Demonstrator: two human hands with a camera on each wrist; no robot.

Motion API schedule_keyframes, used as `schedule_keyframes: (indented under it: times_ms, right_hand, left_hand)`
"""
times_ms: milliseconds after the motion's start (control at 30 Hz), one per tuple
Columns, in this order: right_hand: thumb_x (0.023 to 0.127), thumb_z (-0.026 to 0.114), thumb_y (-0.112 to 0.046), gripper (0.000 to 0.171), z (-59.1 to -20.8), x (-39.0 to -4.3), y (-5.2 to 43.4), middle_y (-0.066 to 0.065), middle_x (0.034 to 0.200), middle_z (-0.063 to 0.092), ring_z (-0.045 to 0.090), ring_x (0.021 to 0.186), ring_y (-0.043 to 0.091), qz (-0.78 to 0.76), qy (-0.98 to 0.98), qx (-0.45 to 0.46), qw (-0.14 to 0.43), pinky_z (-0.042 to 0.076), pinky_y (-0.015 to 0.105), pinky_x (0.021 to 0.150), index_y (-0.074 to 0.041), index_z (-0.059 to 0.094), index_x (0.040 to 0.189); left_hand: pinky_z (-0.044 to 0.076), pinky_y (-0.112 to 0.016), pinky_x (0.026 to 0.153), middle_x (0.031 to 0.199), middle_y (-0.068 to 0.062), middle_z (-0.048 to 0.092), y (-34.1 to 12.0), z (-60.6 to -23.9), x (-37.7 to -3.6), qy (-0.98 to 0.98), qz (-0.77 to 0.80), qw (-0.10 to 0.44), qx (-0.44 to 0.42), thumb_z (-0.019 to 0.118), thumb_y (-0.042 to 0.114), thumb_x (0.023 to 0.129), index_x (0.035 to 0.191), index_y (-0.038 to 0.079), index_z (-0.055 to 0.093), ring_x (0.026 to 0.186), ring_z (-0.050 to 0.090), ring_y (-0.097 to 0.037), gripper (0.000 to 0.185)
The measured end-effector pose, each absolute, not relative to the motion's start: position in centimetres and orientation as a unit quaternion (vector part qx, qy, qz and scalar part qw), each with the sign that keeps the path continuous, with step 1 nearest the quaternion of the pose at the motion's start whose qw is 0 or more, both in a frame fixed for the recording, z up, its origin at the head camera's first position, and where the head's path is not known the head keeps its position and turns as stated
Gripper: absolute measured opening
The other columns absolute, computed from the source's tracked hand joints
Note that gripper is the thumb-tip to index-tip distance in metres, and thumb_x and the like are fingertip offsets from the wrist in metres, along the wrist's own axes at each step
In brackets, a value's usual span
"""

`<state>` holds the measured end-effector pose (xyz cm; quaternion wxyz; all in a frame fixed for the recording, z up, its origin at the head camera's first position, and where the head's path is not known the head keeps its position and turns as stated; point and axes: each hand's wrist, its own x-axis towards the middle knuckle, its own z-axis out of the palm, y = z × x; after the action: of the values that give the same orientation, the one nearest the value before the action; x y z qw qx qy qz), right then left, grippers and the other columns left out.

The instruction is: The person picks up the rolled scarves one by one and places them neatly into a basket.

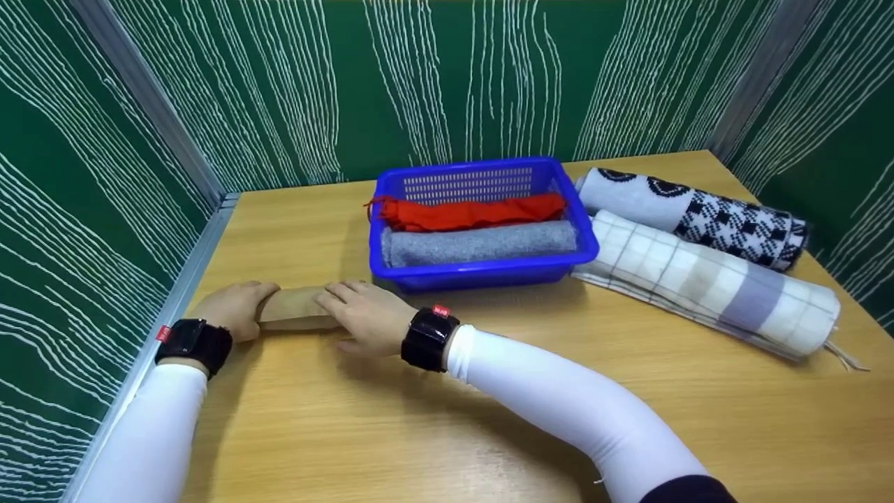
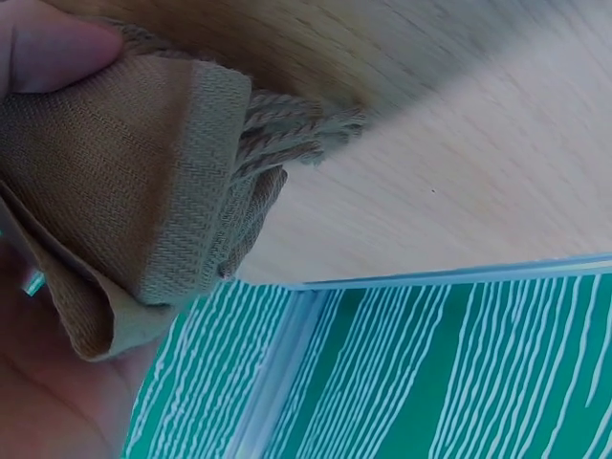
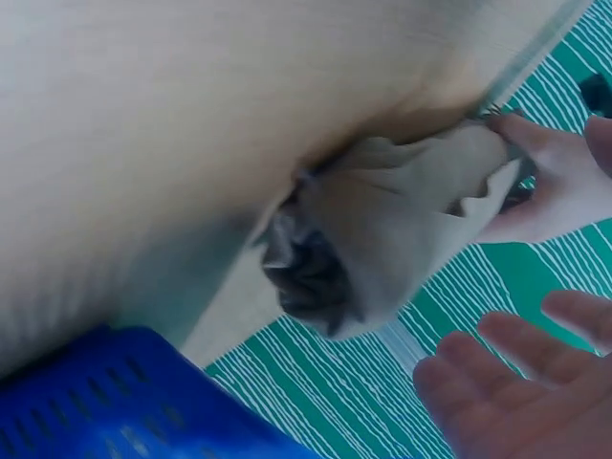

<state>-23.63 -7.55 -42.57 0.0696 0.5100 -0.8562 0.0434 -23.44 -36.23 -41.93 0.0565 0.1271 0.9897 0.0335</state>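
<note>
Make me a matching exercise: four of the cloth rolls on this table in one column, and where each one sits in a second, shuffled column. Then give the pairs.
Things:
1. red roll
2. grey roll
3. tan roll
4. black and white patterned roll

Places:
A. on the table at the far right, behind the pale checked roll
B. at the front of the blue basket
C. between the left hand and the right hand
D. at the back of the blue basket

Pairs: 1-D, 2-B, 3-C, 4-A
</note>
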Motion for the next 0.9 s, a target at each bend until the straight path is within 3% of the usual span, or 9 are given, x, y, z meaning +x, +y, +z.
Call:
schedule_keyframes:
  times_ms: [233,567,900]
  right_hand:
    - [0.102,0.074,-0.047,0.083,-44.0,-24.4,-8.1,0.017,0.165,0.049,0.05,0.152,0.037,0.036,-0.879,0.474,0.032,0.04,0.045,0.13,-0.007,0.039,0.166]
    - [0.099,0.078,-0.044,0.087,-44.9,-25.3,-8.3,0.017,0.164,0.05,0.05,0.151,0.04,0.06,-0.897,0.437,-0.001,0.05,0.047,0.122,-0.01,0.036,0.167]
    - [0.098,0.079,-0.044,0.089,-45.0,-25.3,-8.5,0.017,0.151,0.058,0.061,0.139,0.036,0.067,-0.906,0.417,-0.031,0.057,0.045,0.112,-0.008,0.034,0.165]
  left_hand:
    - [0.05,-0.07,0.111,0.142,-0.029,0.067,-36.1,-41.7,-23.0,0.989,0.027,0.064,0.132,0.075,-0.007,0.076,0.147,0.004,0.061,0.132,0.062,-0.054,0.074]
    - [0.053,-0.07,0.105,0.136,-0.025,0.07,-36.2,-41.9,-22.9,0.988,0.018,0.065,0.141,0.074,-0.008,0.075,0.146,0.006,0.062,0.123,0.067,-0.051,0.073]
    - [0.055,-0.068,0.104,0.136,-0.024,0.071,-36.0,-41.8,-23.0,0.985,0.015,0.078,0.15,0.077,-0.007,0.073,0.145,0.008,0.064,0.123,0.068,-0.049,0.074]
